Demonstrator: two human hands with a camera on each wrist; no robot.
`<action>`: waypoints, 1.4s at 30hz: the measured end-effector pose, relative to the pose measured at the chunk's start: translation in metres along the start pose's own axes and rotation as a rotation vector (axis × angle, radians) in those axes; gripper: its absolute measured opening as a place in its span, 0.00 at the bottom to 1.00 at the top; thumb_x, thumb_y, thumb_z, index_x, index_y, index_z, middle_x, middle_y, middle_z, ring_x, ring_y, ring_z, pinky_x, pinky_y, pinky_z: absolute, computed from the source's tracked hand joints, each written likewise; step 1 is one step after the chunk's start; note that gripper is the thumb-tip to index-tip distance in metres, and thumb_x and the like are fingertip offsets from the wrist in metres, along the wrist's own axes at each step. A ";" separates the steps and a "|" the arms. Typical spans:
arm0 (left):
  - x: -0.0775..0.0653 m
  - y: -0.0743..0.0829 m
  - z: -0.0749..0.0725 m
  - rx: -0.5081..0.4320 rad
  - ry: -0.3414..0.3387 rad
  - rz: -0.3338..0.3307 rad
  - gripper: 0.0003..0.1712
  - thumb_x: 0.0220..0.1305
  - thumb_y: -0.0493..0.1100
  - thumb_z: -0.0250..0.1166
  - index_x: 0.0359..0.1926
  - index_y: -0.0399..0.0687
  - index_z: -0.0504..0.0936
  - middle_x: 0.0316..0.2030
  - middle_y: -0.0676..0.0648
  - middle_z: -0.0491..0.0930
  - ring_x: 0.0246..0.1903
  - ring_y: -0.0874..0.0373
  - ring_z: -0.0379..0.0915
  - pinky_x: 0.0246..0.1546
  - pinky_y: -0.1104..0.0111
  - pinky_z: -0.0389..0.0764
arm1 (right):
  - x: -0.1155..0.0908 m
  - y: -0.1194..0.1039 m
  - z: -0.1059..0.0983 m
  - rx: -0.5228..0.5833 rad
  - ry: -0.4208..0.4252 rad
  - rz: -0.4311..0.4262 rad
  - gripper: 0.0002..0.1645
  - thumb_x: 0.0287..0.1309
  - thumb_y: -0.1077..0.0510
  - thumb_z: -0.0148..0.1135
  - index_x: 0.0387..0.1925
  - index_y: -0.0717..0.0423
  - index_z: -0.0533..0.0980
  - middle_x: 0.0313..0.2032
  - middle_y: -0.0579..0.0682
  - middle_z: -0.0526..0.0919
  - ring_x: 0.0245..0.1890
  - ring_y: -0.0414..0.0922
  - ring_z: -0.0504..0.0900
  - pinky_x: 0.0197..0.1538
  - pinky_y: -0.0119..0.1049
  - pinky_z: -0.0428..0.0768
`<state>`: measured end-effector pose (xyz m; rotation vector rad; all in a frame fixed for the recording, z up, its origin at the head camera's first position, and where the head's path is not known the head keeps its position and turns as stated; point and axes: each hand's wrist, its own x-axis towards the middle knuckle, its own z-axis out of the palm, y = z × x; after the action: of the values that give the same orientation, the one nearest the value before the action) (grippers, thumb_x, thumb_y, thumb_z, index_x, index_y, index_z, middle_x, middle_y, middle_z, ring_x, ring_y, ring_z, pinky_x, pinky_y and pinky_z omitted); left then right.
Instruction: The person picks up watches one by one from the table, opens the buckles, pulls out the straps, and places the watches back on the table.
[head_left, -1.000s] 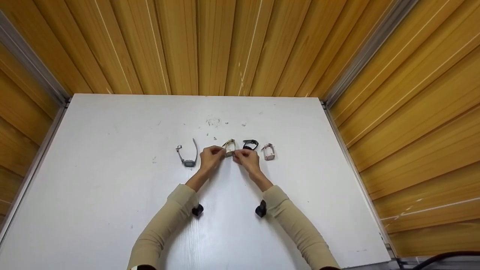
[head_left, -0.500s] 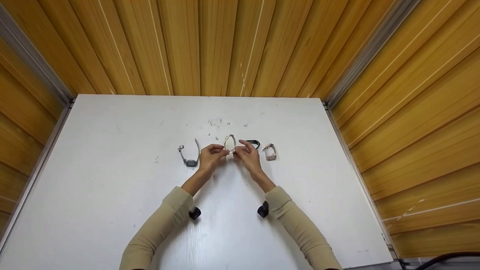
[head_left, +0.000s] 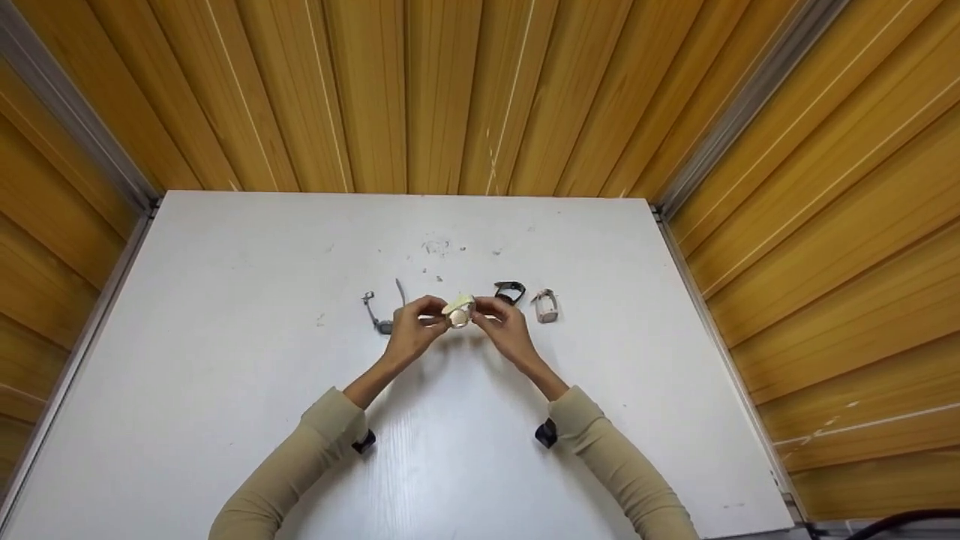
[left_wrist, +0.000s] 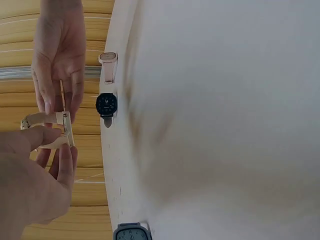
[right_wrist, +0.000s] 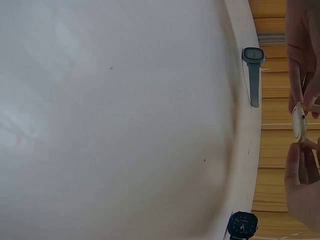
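Both hands hold a cream wristwatch just above the table, its round face tilted toward the head camera. My left hand pinches its left side between thumb and fingers, while my right hand pinches the right. In the left wrist view the case of the cream wristwatch is edge-on, its strap looping back to the left. A thin strip shows between the right hand's fingers. The right wrist view shows the white face of the cream wristwatch between both hands' fingertips; most of the strap is cut off.
On the white table, a grey wristwatch lies left of the hands, partly hidden by the left one. A black wristwatch and a pink wristwatch stand at the right. Wood-patterned walls enclose the table.
The cream wristwatch has come up off the table toward the person and turned so its face shows. Both hands moved back with it, and more of the black wristwatch is visible.
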<state>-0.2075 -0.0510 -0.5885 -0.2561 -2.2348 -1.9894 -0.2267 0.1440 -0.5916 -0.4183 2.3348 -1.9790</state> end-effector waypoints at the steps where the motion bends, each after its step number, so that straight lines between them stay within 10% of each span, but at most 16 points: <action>1: -0.002 -0.001 -0.001 -0.007 -0.013 0.025 0.11 0.56 0.23 0.71 0.41 0.29 0.84 0.41 0.31 0.86 0.45 0.36 0.85 0.50 0.57 0.89 | -0.001 -0.001 -0.001 -0.005 -0.003 -0.006 0.17 0.65 0.71 0.63 0.54 0.76 0.77 0.53 0.72 0.82 0.51 0.45 0.85 0.53 0.27 0.84; 15: -0.015 -0.016 -0.011 0.063 -0.064 0.198 0.12 0.57 0.22 0.70 0.42 0.35 0.85 0.41 0.37 0.85 0.47 0.39 0.84 0.53 0.61 0.88 | -0.018 -0.004 -0.005 0.014 -0.141 -0.254 0.17 0.59 0.68 0.70 0.50 0.70 0.81 0.49 0.68 0.84 0.52 0.39 0.85 0.60 0.46 0.85; 23: -0.018 -0.014 -0.012 0.147 -0.074 0.267 0.14 0.57 0.24 0.71 0.45 0.34 0.84 0.43 0.38 0.86 0.47 0.42 0.85 0.51 0.60 0.89 | -0.028 -0.022 0.000 -0.076 -0.086 -0.295 0.14 0.58 0.74 0.67 0.47 0.74 0.81 0.45 0.69 0.85 0.49 0.56 0.87 0.54 0.54 0.87; 42: -0.016 -0.001 0.001 0.134 -0.109 0.209 0.14 0.58 0.28 0.73 0.46 0.30 0.87 0.44 0.33 0.87 0.48 0.34 0.84 0.48 0.47 0.88 | -0.033 -0.028 -0.001 -0.091 -0.060 -0.296 0.14 0.59 0.73 0.68 0.47 0.74 0.81 0.46 0.68 0.85 0.50 0.58 0.86 0.52 0.48 0.88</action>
<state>-0.1922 -0.0511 -0.5926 -0.5695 -2.2864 -1.7519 -0.1907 0.1484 -0.5683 -0.8627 2.4524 -1.9438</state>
